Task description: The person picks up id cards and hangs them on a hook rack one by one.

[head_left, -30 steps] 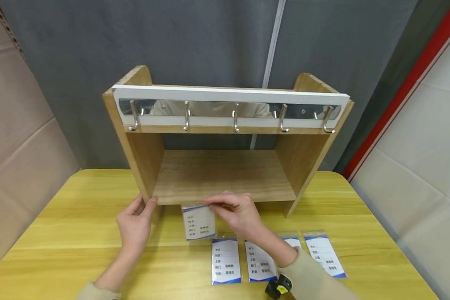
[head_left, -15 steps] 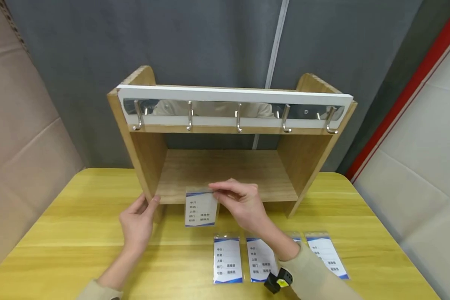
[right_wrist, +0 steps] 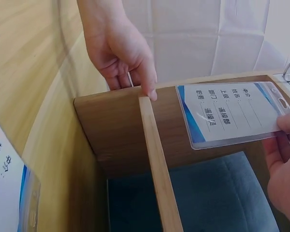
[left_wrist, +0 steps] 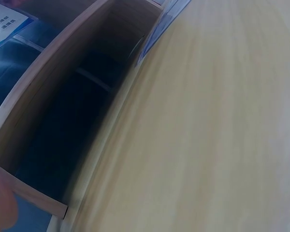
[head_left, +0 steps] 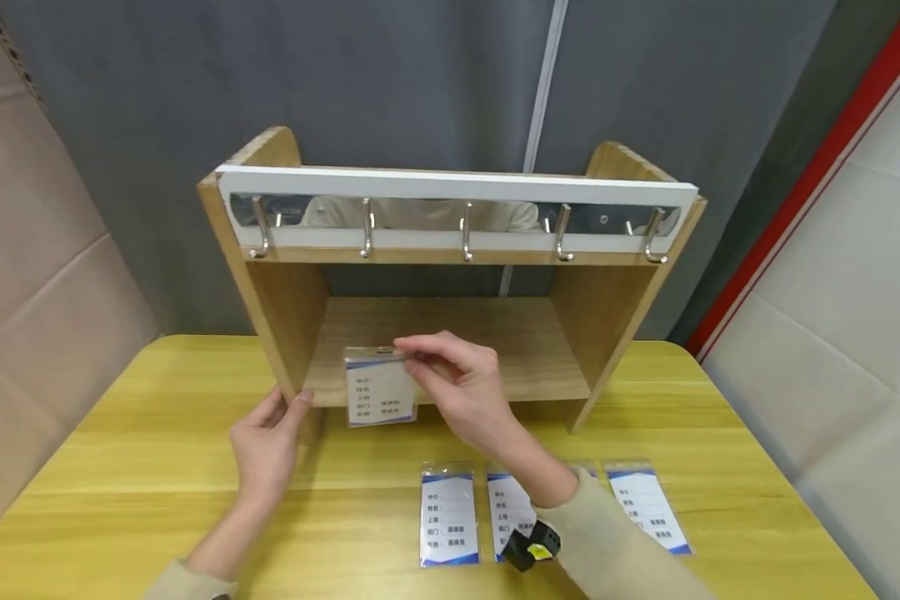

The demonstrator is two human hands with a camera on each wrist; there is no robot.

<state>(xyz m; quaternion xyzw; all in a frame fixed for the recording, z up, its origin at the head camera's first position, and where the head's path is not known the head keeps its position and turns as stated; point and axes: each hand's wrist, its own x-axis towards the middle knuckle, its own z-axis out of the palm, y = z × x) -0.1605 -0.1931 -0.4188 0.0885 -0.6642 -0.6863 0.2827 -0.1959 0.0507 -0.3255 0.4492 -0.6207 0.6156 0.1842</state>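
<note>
My right hand (head_left: 461,387) pinches a badge holder (head_left: 381,392) by its slotted top edge. The badge, a clear sleeve with a white and blue printed card, hangs upright before the lower shelf (head_left: 450,346). In the right wrist view the badge (right_wrist: 227,113) shows its whole printed face, thumb on its top edge. With thumb in front and fingers at the outer side, my left hand (head_left: 266,442) grips the lower left side panel of the wooden rack (head_left: 258,304). A row of several metal hooks (head_left: 467,232) runs along the white rail at the rack's top.
Several more badges lie flat on the yellow wooden table (head_left: 120,467) in front of the rack, such as the left badge (head_left: 450,518) and the right badge (head_left: 648,510). My right forearm partly covers the middle ones. A grey curtain (head_left: 420,83) hangs behind.
My right hand has raised the badge from below the lower shelf's front edge to in front of the shelf, moving slightly left. My left hand has kept its grip on the rack.
</note>
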